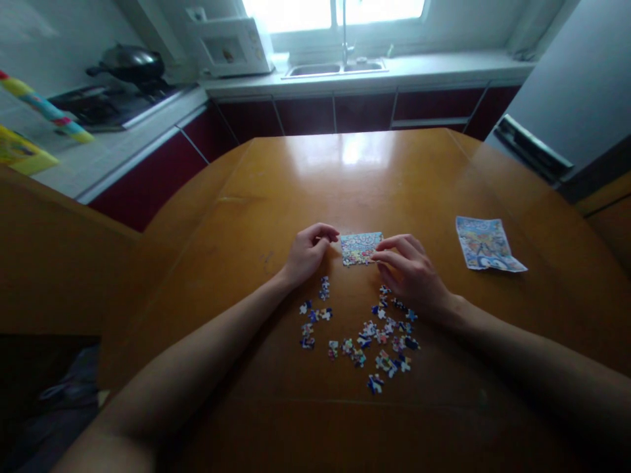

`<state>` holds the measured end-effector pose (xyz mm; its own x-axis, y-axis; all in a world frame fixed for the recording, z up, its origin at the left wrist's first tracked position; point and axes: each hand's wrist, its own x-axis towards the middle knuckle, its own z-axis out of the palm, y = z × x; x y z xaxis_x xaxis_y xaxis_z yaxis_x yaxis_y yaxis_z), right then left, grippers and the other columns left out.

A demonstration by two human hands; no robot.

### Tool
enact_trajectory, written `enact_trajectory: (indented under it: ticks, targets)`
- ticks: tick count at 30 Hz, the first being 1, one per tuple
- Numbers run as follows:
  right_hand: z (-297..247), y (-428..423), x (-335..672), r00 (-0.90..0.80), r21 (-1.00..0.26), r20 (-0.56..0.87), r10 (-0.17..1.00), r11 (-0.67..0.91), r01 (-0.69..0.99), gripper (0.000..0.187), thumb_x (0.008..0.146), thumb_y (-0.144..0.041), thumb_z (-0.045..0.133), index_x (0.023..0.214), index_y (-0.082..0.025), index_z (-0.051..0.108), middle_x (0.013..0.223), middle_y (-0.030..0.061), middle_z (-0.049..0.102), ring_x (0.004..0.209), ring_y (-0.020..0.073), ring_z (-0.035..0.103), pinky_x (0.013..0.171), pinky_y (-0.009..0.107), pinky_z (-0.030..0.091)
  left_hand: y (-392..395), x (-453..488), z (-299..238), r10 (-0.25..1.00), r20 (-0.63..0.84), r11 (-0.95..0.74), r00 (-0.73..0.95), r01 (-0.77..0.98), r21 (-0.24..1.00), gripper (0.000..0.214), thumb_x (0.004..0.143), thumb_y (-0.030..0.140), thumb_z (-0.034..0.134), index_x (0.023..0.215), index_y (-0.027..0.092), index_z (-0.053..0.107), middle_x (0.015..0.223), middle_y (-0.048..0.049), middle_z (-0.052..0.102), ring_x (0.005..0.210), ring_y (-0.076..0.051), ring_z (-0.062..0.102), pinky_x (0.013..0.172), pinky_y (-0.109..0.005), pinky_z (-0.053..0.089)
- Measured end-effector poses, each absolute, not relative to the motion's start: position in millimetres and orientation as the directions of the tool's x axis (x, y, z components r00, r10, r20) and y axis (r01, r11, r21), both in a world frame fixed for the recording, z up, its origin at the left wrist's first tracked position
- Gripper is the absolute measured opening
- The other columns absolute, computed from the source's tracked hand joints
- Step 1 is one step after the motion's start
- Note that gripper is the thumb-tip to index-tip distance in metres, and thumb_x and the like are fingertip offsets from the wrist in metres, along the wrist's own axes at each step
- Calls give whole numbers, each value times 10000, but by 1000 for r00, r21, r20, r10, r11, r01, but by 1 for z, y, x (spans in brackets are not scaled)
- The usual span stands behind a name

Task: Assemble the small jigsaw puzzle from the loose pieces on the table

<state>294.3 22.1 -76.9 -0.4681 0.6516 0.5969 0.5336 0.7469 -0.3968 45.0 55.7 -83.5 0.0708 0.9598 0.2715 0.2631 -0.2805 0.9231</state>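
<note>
The partly assembled jigsaw puzzle [357, 248] lies flat on the table in front of me, its upper area pale blue and its lower edge more colourful and uneven. My left hand [310, 253] rests at its left side, fingers bent and loosely apart from the thumb, with nothing visible in them. Over the right edge reaches my right hand [407, 269], index and middle fingertips touching the puzzle, thumb lower and apart. No piece shows between those fingers. Loose puzzle pieces [367, 335] lie scattered nearer to me, several joined in small clusters; a few sit close under my right hand.
A creased picture sheet [486, 243] lies on the wooden table [276, 177] at the right. Beyond the table are a counter with a sink [340, 69], a white microwave [231, 49] and a pan [131, 62] on the stove. A fridge [572, 85] stands at the right.
</note>
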Motion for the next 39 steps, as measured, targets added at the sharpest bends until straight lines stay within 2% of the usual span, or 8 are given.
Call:
enact_trajectory:
  ticks: [8,13,19,26,29,34,36,39]
  targets:
    - [-58,17,285,-456,-474,589,667,742,475,164,909,-170,618,1034,-227,707,1012,82,666,983,246,598,869,438,490,68,38,-93,994,96,-100,-41,-81,992,199,732,111,547,845,133,710,780,-36,689,739,-126,612,707,-243,468]
    - [-50,13,254,-685,-449,433,586,799,401,150,944,-177,596,1038,-208,708,1054,86,668,1003,232,573,899,407,482,70,37,-91,999,-19,5,-44,-305,952,162,722,104,576,833,125,693,759,-29,660,695,-100,579,667,-219,435]
    - [-58,23,217,-906,-294,170,387,898,328,109,910,-185,650,983,-224,722,1052,67,674,1025,239,551,918,401,436,68,39,-89,998,-38,18,-54,-337,941,156,741,81,560,816,124,689,741,-32,648,686,-101,561,669,-233,433]
    - [-47,35,200,-955,-224,147,258,949,222,121,860,-110,620,886,-212,681,994,77,665,990,251,554,916,413,436,67,39,-89,997,-44,24,-58,-311,950,162,751,86,555,827,133,691,759,-35,654,702,-110,576,654,-239,436]
    - [-39,32,197,-970,-302,102,222,936,182,156,866,-84,570,830,-213,648,882,49,672,870,208,567,825,364,460,68,39,-90,997,-47,28,-59,-290,957,161,755,89,548,826,139,684,758,-35,656,692,-113,575,666,-247,455]
    - [-38,23,219,-908,-527,153,390,810,259,188,907,-102,531,917,-209,685,889,44,697,767,156,592,724,314,476,69,38,-89,998,-47,32,-50,-273,962,165,748,100,547,833,141,682,758,-32,657,685,-109,571,653,-237,459]
    - [-45,24,239,-818,-642,244,521,719,266,235,939,-125,506,998,-215,715,966,54,711,803,146,628,750,312,501,68,38,-89,998,-39,23,-53,-269,963,157,735,104,555,826,138,679,755,-30,655,681,-107,569,643,-230,455]
    - [-61,33,274,-563,-789,296,772,529,312,148,906,-208,596,938,-195,740,908,63,735,818,174,677,759,347,546,68,37,-87,998,-34,21,-48,-251,968,154,721,111,569,826,134,679,752,-29,652,679,-103,567,635,-222,453]
